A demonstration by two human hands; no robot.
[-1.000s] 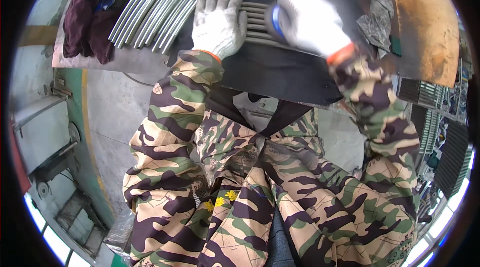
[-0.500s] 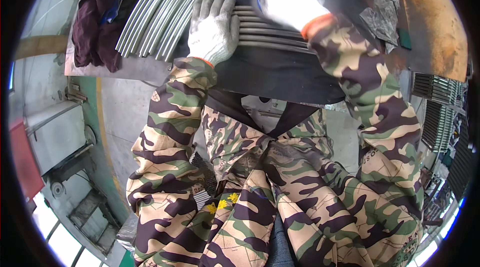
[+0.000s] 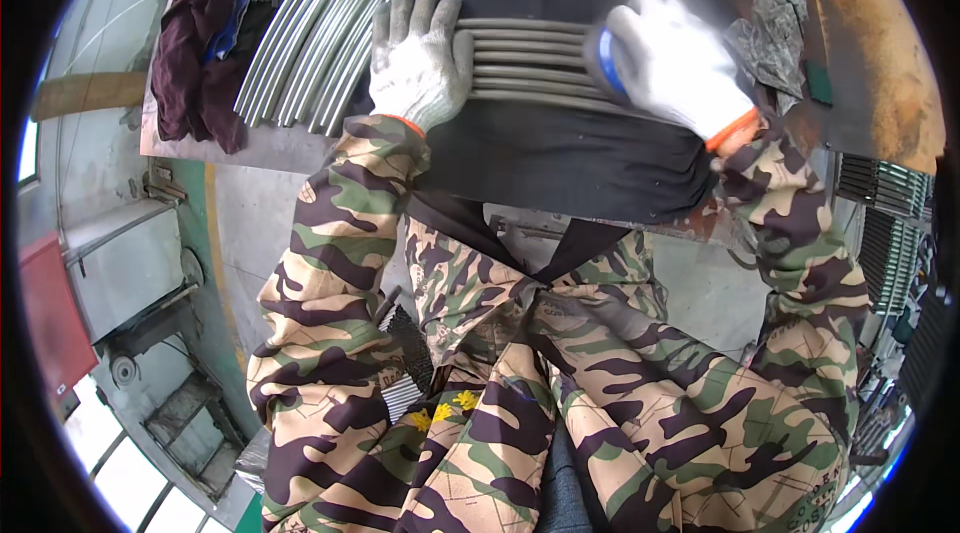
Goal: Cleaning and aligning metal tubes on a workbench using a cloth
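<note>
Several grey metal rods point(image 3: 530, 61) lie side by side on black cloth point(image 3: 560, 158) in front of me. My left hand point(image 3: 418, 58), in a white work glove with grey fingertips, presses flat over their left ends with its fingers stretched out. Over the right part of the rods is my gloved right hand point(image 3: 672, 58), slightly smeared by motion. Its fingers are closed around a round thing with a blue edge point(image 3: 608, 61); the glove hides most of it, so its kind is unclear. The rods' right ends are covered by that hand.
A larger bundle of shiny rods point(image 3: 335, 33) lies slantwise at the far left, beside a dark maroon cloth point(image 3: 195, 53). Crumpled grey plastic point(image 3: 775, 23) sits at the far right, near a rusty brown sheet point(image 3: 875, 43). Racks of rods point(image 3: 885, 233) stand at the right.
My right hand has moved right and slightly nearer along the rods with the blue-edged thing, uncovering their middle. My left hand has stayed on the left ends.
</note>
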